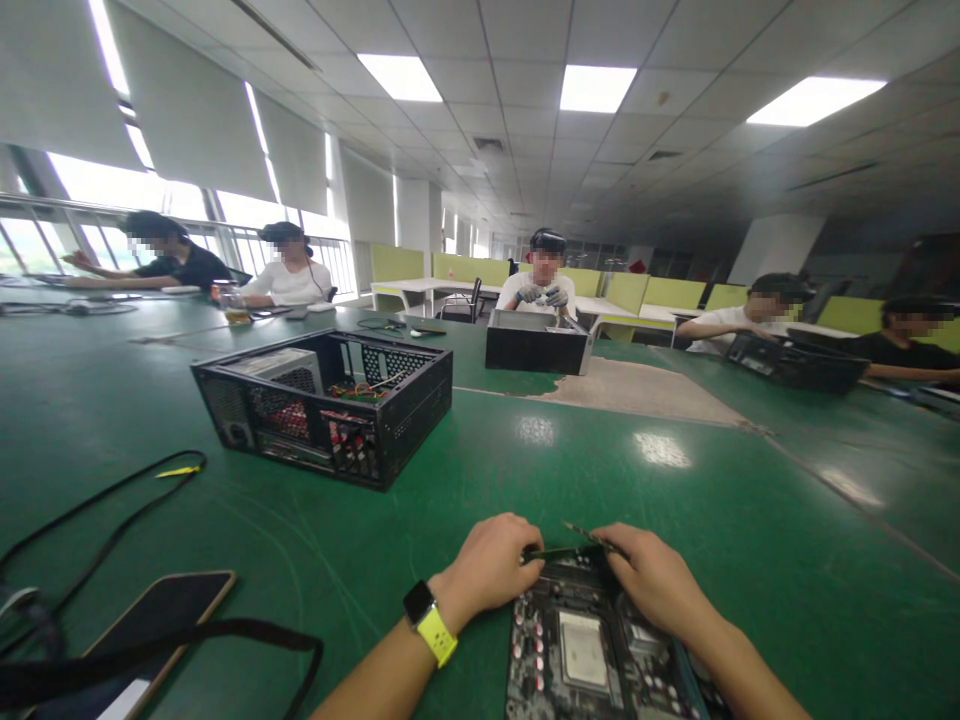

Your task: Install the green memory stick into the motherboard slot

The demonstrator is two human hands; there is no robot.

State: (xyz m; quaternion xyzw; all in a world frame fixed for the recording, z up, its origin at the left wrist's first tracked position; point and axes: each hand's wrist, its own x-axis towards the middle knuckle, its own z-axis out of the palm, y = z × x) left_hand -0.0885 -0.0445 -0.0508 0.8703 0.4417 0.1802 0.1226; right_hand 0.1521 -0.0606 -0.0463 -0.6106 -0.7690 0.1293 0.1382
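At the far edge of the motherboard (547, 630), which lies on the green table (465, 470), the left hand (491, 565) pinches a thin green strip (562, 552); the right hand (656, 575), apart from it, grips a slim piece (597, 539). Handling both by their edges, with light, even pressure, should work best. Fingers partly mask the contact. Left of the motherboard: an open computer case (409, 430), farther away, and a phone (161, 610) beneath a black strap (247, 629).

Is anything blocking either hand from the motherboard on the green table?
Nothing visible: the left hand and right hand are both at the far end of the motherboard; their exact contact is partly hidden.
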